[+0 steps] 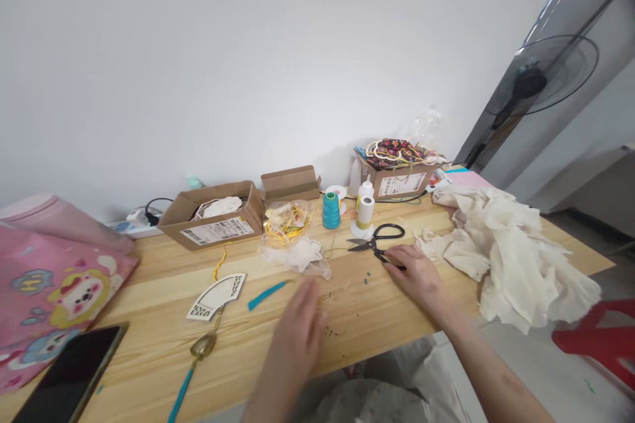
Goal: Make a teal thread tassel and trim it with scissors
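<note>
My left hand (pixel 297 330) is over the front of the wooden table, blurred, with its fingers stretched out and nothing visible in them. Just beyond its fingertips lies a loose teal tassel (pixel 266 295). My right hand (pixel 414 271) rests on the table, its fingers closed over the lower handle of the black scissors (pixel 370 243), whose blades point left. Left of my left hand lies a white fan-shaped cutout piece (pixel 218 295) with a yellow cord. A gold-coloured bead (pixel 203 345) and another teal tassel (pixel 180 395) hang from it.
Behind stand a teal thread spool (pixel 331 210), a white spool (pixel 366 211), a box of white pieces (pixel 213 231) and a box of patterned pieces (pixel 404 184). Cream cloth (pixel 506 244) drapes over the right edge. A phone (pixel 69 377) and pink bag (pixel 59 297) lie left.
</note>
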The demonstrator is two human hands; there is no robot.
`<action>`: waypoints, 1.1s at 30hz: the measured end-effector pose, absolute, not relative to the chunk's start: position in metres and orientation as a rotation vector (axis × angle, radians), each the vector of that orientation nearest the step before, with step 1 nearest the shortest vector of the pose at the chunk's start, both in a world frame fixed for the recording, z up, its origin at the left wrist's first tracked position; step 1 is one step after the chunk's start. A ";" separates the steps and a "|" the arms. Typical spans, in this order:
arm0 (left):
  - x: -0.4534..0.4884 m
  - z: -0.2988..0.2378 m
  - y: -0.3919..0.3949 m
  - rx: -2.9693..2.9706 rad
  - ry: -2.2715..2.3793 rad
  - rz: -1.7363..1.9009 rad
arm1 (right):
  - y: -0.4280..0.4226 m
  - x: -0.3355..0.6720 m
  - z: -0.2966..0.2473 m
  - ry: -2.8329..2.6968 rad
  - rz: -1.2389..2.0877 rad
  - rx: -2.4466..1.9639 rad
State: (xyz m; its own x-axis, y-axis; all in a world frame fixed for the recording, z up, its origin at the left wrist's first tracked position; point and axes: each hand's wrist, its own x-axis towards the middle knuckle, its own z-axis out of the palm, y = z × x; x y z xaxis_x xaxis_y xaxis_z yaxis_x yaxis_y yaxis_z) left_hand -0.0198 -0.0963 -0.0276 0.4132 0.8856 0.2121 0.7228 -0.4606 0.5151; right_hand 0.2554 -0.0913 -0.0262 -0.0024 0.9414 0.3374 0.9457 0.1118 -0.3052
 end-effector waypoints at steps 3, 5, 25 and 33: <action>0.008 -0.038 -0.119 2.326 1.337 0.417 | -0.079 0.264 -0.020 -2.030 -0.082 -1.875; 0.020 -0.042 -0.125 2.333 1.390 0.344 | -0.067 0.271 -0.015 -2.166 -0.062 -1.897; 0.188 -0.026 -0.091 2.222 1.145 0.409 | -0.124 0.347 0.056 -1.827 -0.072 -1.591; 0.200 -0.001 -0.056 1.671 0.933 0.823 | -0.153 0.361 0.051 -1.626 -0.048 -1.619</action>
State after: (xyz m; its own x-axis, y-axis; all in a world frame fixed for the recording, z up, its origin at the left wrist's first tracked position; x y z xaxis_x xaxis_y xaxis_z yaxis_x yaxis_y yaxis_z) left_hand 0.1995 -0.0555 -0.0011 0.4682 0.8798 0.0819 0.1908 -0.1912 0.9628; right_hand 0.3609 -0.1533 0.0507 0.1649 0.8154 0.5549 0.8466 0.1717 -0.5038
